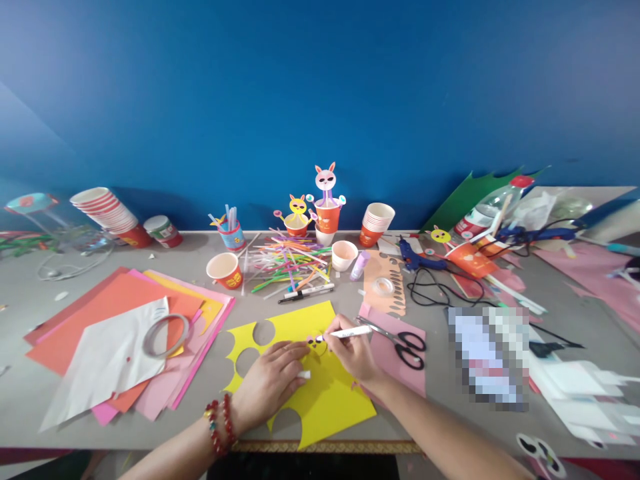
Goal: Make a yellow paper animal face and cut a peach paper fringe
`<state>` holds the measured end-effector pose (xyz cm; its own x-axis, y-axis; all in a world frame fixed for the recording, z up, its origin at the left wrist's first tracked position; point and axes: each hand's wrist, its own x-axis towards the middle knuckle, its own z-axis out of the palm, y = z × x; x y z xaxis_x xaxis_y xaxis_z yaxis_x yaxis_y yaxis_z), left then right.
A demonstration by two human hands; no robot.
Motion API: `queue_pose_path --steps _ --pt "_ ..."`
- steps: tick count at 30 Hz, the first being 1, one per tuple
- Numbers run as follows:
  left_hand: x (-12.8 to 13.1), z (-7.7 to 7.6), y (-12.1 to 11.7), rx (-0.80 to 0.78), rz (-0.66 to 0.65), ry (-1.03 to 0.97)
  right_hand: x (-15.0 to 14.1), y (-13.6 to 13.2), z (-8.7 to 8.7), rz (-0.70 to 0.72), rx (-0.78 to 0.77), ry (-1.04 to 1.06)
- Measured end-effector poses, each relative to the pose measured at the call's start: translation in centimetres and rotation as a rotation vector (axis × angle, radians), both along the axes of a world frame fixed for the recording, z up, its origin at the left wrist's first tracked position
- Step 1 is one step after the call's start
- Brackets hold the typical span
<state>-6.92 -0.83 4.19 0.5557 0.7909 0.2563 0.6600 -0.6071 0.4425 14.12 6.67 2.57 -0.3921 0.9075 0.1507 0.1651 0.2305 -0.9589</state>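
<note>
- On the grey worktop [175, 260], the yellow sheet [327, 400] lies in front of me, with round holes.
- My left hand [273, 373] rests flat on it, fingers nearly straight and close together.
- My right hand [355, 353] has its fingers closed around the white marker [353, 331].
- The marker's tip is at a small face [316, 345] on the sheet.
- One white piece [304, 375] is beside my left thumb; whether gripped, I cannot tell.

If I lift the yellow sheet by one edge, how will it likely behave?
The yellow sheet looks thin, so it is probably light and prone to bending. Round cut-outs along its left side likely make that part floppier, and the narrow strips between them may tear.
</note>
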Motion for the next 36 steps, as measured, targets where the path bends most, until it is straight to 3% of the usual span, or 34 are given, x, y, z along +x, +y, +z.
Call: queue_pose_path --steps 9,13,16,22,29,36 --pt "-0.5 0.8 -0.2 -0.041 0.025 -0.080 0.1 0.1 2.0 -0.007 -0.083 0.139" --pt "-0.8 2.3 -0.3 -0.192 0.093 -0.204 1.1 0.6 3.7 0.085 -0.145 0.159" --pt "-1.1 3.2 -0.1 -0.311 0.148 -0.265 1.5 1.1 3.8 0.120 -0.242 0.217" --pt "-1.0 3.5 1.4 -0.361 0.212 -0.365 1.3 1.1 3.0 -0.163 -0.128 0.285" --pt "0.5 3.7 2.4 -0.516 0.205 -0.526 1.8 -0.4 5.4 0.032 -0.123 0.209" --pt "1.2 4.6 2.4 -0.521 0.154 -0.555 1.7 -1.1 6.8 0.067 -0.107 0.204"
